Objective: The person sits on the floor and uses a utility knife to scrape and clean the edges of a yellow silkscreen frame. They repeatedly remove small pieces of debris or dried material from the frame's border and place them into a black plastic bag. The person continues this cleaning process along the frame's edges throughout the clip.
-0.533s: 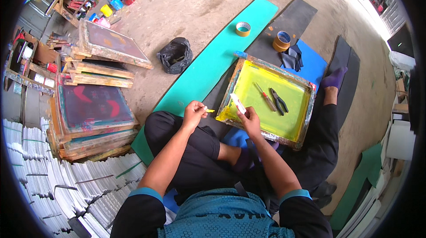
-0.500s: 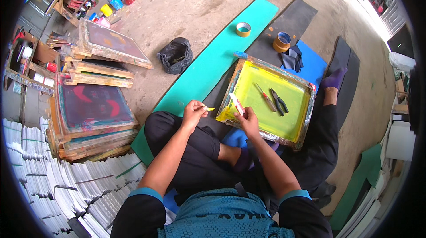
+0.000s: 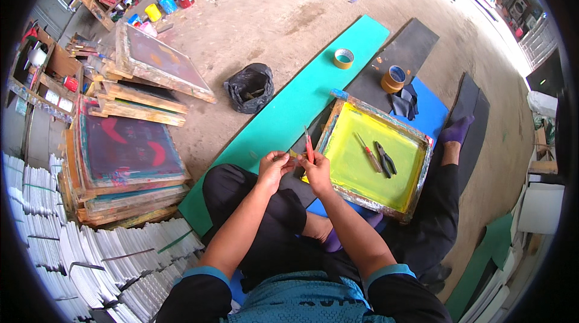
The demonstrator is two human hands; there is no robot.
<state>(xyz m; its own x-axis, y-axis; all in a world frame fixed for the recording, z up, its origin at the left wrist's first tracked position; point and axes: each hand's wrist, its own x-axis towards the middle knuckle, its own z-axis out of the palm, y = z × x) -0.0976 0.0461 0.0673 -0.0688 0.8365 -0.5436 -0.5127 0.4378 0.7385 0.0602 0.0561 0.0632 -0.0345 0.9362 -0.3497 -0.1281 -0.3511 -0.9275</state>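
Note:
My left hand (image 3: 273, 170) is closed, pinching a small yellowish strip (image 3: 294, 155). Close beside it, my right hand (image 3: 317, 175) grips a red-handled utility knife (image 3: 309, 147) with its tip pointing up and away from me. The fingertips of both hands meet at the strip, so its exact outline is partly hidden. Just right of my hands a wooden-framed printing screen (image 3: 424, 169) with yellow mesh rests tilted by my leg. On its mesh lie a screwdriver (image 3: 370, 154) and black-handled pliers (image 3: 385, 160).
A roll of tape (image 3: 344, 59) sits on the green mat (image 3: 289, 101), and more tape rolls (image 3: 393, 79) on a black one. A black plastic bag (image 3: 248, 88) stands on the floor. Stacked screens (image 3: 129, 142) and bundled white sheets (image 3: 114, 257) occupy the left side.
My hands have come together. The knife has moved left from over the screen's corner to the strip, now upright in my right hand. The view has shifted slightly.

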